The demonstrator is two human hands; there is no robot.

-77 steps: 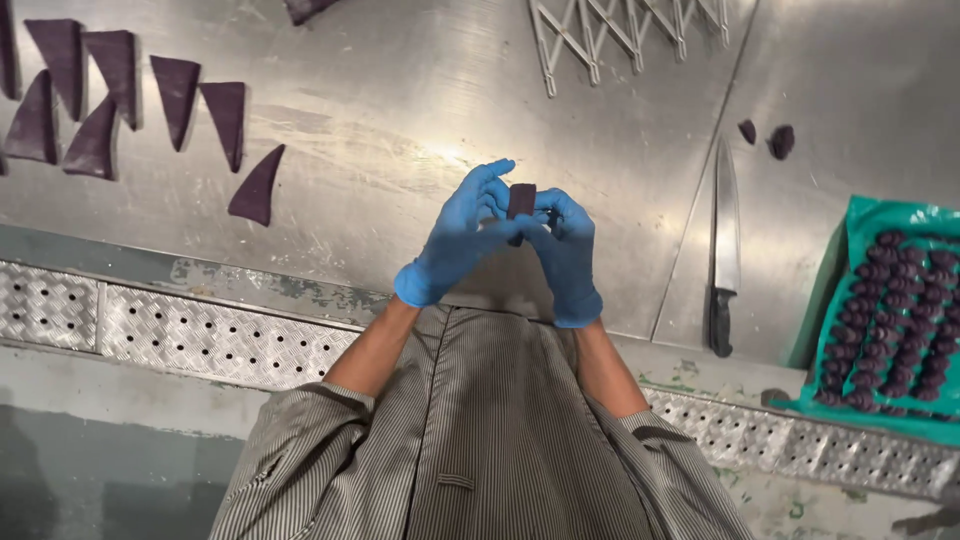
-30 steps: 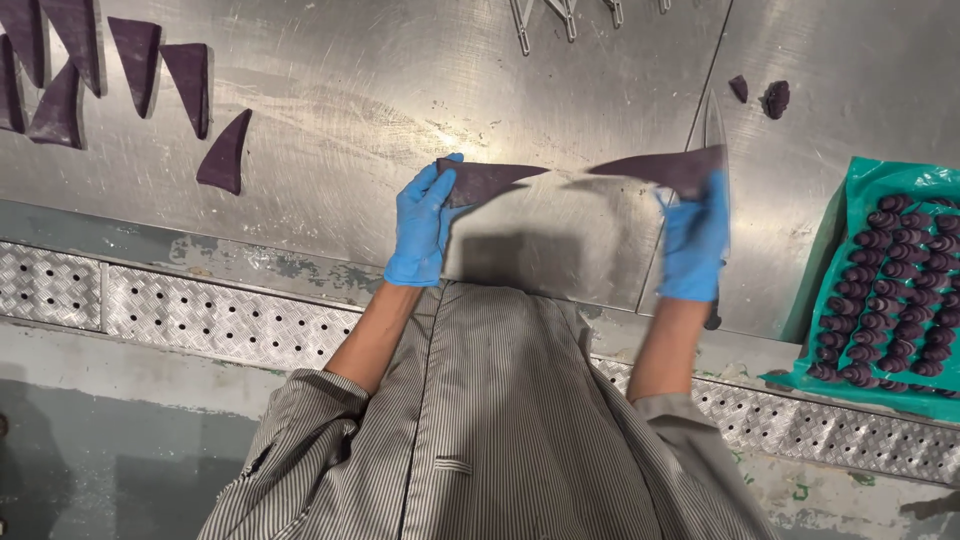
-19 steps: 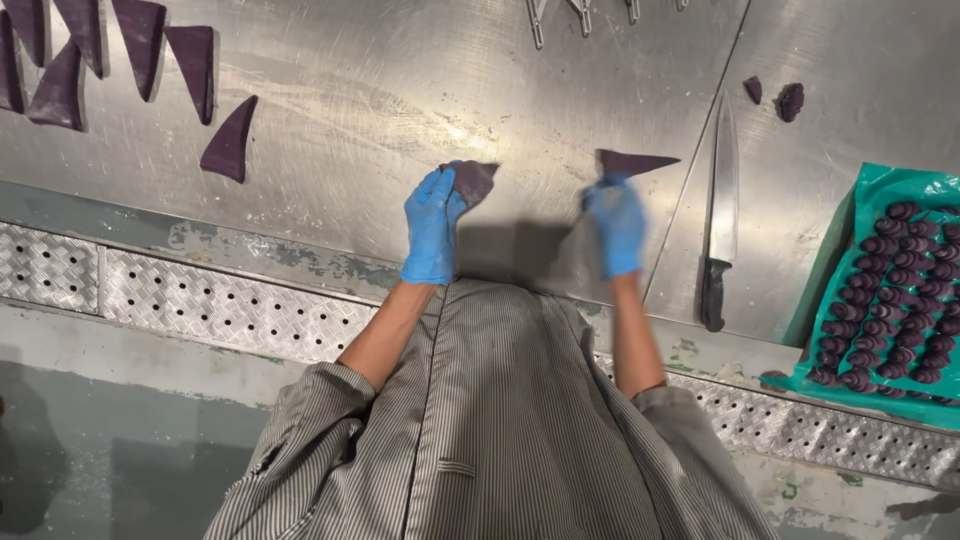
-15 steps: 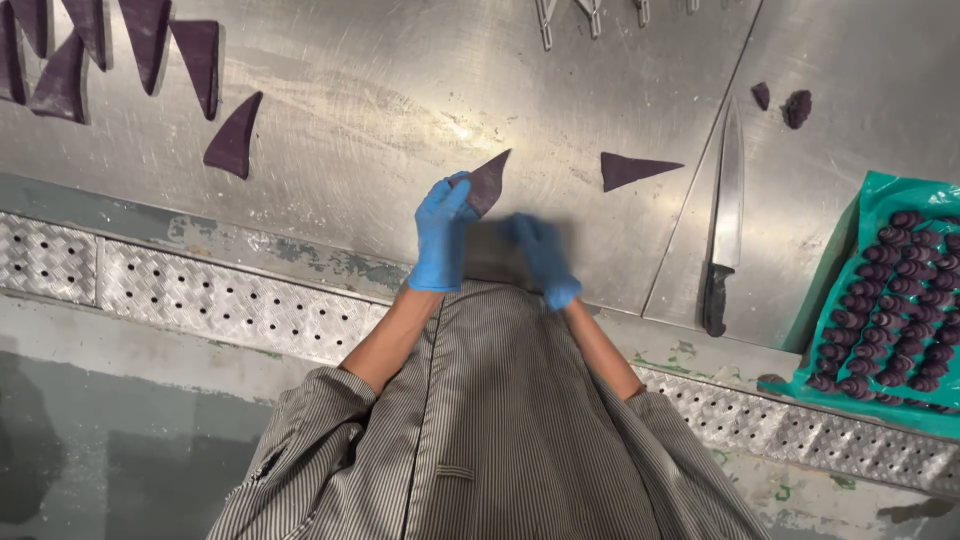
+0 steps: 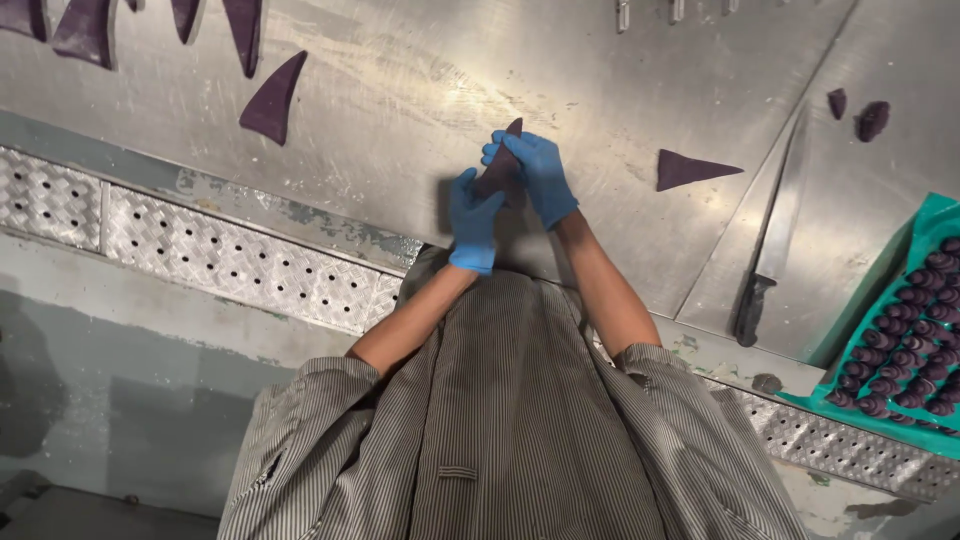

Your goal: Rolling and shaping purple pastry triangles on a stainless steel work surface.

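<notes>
Steel desk (image 5: 400, 90) across the whole upper frame, scratched and dull, with a perforated strip along its near edge. Green tray (image 5: 925, 230) of small dark rolled pieces at the right edge, long knife (image 5: 775, 240) just left of it.

Changed within the last second: one wide purple sheet, stretched between both hands, now split in two. One triangle (image 5: 690, 168) lying flat right of centre, well apart from the hands. Both hands drawn together at centre frame over the other piece (image 5: 498, 170).

Left hand (image 5: 472, 222) cupped under it, right hand (image 5: 532, 172) wrapped over the top, both grasping. Looks like rolling under way.

Piece itself: deep purple, thin, matte, pointed tip poking up between blue-gloved fingers, lower part hidden.

More purple triangles (image 5: 272, 100) at upper left.
</notes>
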